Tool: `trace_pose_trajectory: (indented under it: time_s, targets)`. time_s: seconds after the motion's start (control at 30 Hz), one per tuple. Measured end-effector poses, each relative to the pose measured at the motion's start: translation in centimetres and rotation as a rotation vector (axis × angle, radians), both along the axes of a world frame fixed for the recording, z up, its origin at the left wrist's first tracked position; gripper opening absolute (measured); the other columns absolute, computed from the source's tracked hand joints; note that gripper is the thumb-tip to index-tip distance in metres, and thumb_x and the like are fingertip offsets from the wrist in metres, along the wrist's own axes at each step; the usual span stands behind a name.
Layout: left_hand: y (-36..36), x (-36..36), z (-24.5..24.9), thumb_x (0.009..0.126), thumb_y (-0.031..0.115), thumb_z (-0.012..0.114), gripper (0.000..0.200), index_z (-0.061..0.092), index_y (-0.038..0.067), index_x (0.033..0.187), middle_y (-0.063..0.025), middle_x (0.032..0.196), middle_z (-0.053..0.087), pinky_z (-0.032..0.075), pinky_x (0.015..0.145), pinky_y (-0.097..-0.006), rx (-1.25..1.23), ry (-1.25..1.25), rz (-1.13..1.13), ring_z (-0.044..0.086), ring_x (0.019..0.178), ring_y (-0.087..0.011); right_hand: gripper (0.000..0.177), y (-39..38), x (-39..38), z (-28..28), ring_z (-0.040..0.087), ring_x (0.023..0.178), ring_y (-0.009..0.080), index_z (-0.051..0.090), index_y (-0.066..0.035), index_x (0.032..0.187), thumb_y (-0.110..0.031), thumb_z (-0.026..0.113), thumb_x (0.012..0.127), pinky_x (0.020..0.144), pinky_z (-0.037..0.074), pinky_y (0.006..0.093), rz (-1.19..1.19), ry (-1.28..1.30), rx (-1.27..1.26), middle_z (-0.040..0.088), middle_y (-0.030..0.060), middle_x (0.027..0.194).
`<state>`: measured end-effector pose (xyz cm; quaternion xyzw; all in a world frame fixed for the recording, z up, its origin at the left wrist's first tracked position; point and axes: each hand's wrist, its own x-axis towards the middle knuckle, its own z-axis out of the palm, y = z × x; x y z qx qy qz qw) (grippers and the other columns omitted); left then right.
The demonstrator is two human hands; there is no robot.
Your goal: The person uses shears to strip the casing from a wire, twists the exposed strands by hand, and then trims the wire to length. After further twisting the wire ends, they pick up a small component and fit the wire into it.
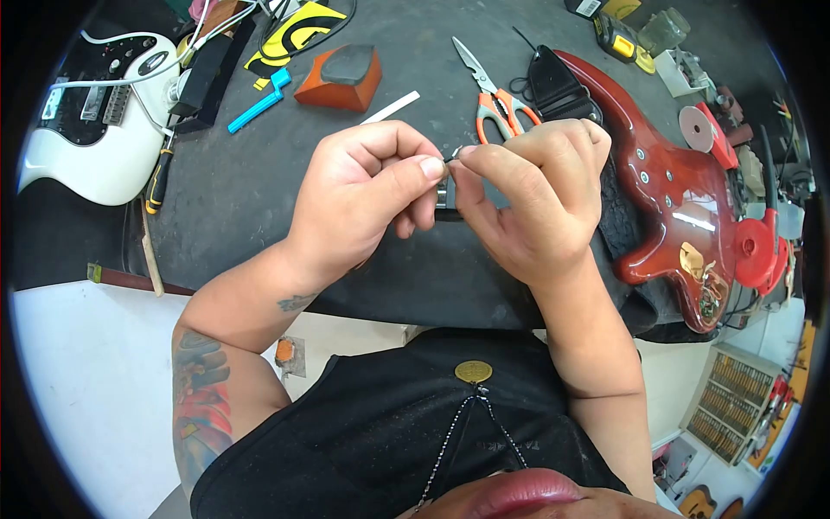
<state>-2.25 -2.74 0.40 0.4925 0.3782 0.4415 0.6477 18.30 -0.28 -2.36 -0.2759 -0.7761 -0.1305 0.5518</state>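
Both hands meet above the dark bench [389, 268]. My left hand [372, 182] pinches a small dark piece, perhaps a wire end, between thumb and forefinger. Close against it, my right hand [536, 190] pinches the same spot, where a tiny pale bit [456, 152] shows; its exact shape is too small to tell. Between and below the hands lies a small metallic part [445, 195], mostly covered by the fingers. Just beyond are orange-handled scissors [491, 95] and a white strip [393, 107].
A red guitar body [670, 190] lies at right beside a black pouch [558, 82]. An orange block [340, 80], blue winder [259, 101] and yellow-black item [290, 36] are behind left. At far left are a white guitar [104, 121] and a screwdriver [159, 180].
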Motion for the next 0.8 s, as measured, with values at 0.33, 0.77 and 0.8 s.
trace_pose_trajectory:
  time_s: [0.33,0.77,0.8]
  targets:
    - [-0.31,-0.01,0.77,0.103,0.016,0.067,0.016,0.067,0.002,0.096,-0.0022,0.066,0.065,0.04,0.045,-0.0174,-0.049,0.156,-0.007,0.055,0.05,-0.0039,0.033,-0.34,-0.29,0.18,0.053,0.078,0.0168,0.077,-0.021,0.09,-0.015,0.082,0.057,0.08,0.032,0.0391,-0.068,-0.06,-0.002,0.052,-0.0064,0.08]
    - [-0.23,0.35,0.05,0.103,0.015,0.068,0.015,0.066,0.002,0.098,-0.003,0.07,0.067,0.045,0.05,-0.0192,-0.023,0.155,0.06,0.059,0.055,-0.0058,0.032,-0.17,-0.29,-0.15,0.052,0.074,0.0174,0.075,-0.016,0.087,-0.013,0.083,0.056,0.078,0.032,0.0407,-0.065,-0.1,-0.003,0.058,-0.0073,0.079]
    - [-0.29,0.38,0.01,0.104,0.015,0.068,0.015,0.066,0.001,0.099,-0.0034,0.071,0.068,0.046,0.051,-0.0195,0.007,0.183,0.065,0.06,0.057,-0.0061,0.032,-0.09,-0.4,-0.18,0.053,0.074,0.0179,0.074,-0.015,0.087,-0.012,0.083,0.056,0.078,0.032,0.0408,-0.058,-0.084,-0.006,0.058,-0.007,0.079]
